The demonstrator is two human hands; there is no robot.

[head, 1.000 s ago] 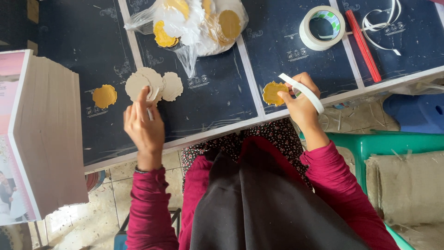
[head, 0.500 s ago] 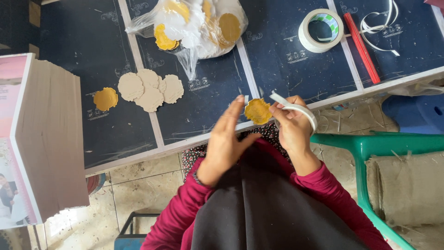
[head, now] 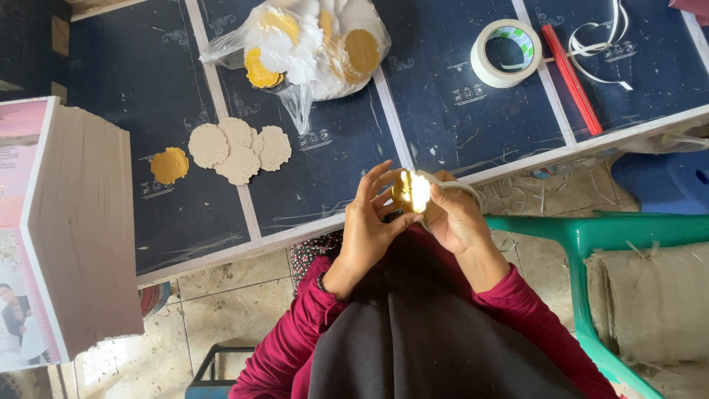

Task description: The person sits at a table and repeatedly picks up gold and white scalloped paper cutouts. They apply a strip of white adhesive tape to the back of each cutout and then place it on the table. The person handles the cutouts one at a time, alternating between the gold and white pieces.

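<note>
Hands hide the gold disc (head: 410,192) (glare-blurred).

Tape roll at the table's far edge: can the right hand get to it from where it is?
Probably yes: the tape roll lies with bare table before it, but the right hand is holding the gold disc.

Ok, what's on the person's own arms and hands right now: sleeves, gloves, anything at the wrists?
Both arms wear long magenta-red sleeves that end at the wrists. The left hand and right hand are bare, with no gloves. A dark band shows at the left wrist; what it is cannot be told.
</note>
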